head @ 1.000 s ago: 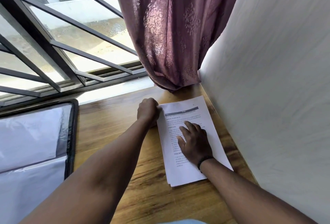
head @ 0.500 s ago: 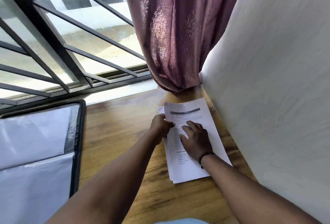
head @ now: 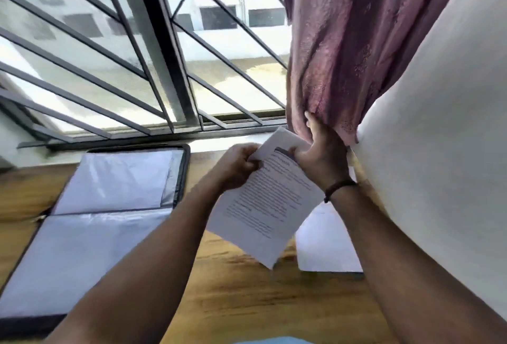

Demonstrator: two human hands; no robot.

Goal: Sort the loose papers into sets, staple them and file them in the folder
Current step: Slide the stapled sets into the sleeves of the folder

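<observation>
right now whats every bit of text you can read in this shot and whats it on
Nothing is legible.
Printed sheet gripped by the left hand and right hand: a dark header bar and lines of print, all too blurred to read.
Open folder: no visible text.
Papers on the table: blank from here.

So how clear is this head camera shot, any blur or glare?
Head view: motion blur smears the window bars and the text on the lifted papers; daylight through the window is bright, near washed out; wide-angle bending curves the wall; the open folder looks soft.
</observation>
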